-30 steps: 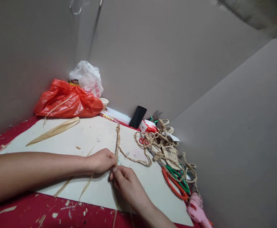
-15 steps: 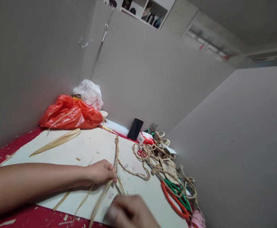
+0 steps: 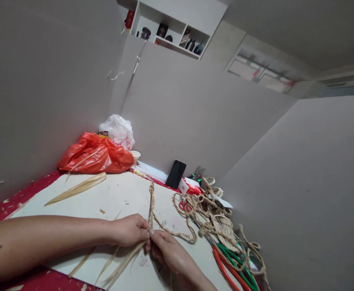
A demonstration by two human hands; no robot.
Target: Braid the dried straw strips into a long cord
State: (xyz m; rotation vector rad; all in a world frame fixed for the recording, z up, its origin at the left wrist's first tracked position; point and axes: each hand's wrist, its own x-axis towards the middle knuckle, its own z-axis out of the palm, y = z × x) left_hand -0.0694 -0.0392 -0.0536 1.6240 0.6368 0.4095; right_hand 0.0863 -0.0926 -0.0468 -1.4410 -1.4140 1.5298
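Note:
My left hand (image 3: pixel 132 230) is closed, pinching the lower end of a braided straw cord (image 3: pixel 152 202) over the white board (image 3: pixel 113 198). Thumb and fingers of my right hand (image 3: pixel 168 249) meet it there, closed on the same spot; the exact strand between them is hidden. Loose pale husk strips (image 3: pixel 127 262) trail from the pinch toward the board's near edge. From the top of the cord a finished length runs down and right toward the coiled heap. A wide dry husk leaf (image 3: pixel 76 189) lies on the board beyond my left forearm.
On the right lie a heap of braided cord (image 3: pixel 222 226), red-handled scissors (image 3: pixel 184 206) and large red and green handles (image 3: pixel 231 266). A phone (image 3: pixel 176 173) leans at the back wall. A red plastic bag (image 3: pixel 95 155), white bag (image 3: pixel 118 131) and small cup (image 3: pixel 135 156) stand back left.
My right hand has moved up and forward from the near edge to meet my left hand at the cord's end. The left keeps its pinch. The whole view has shifted slightly.

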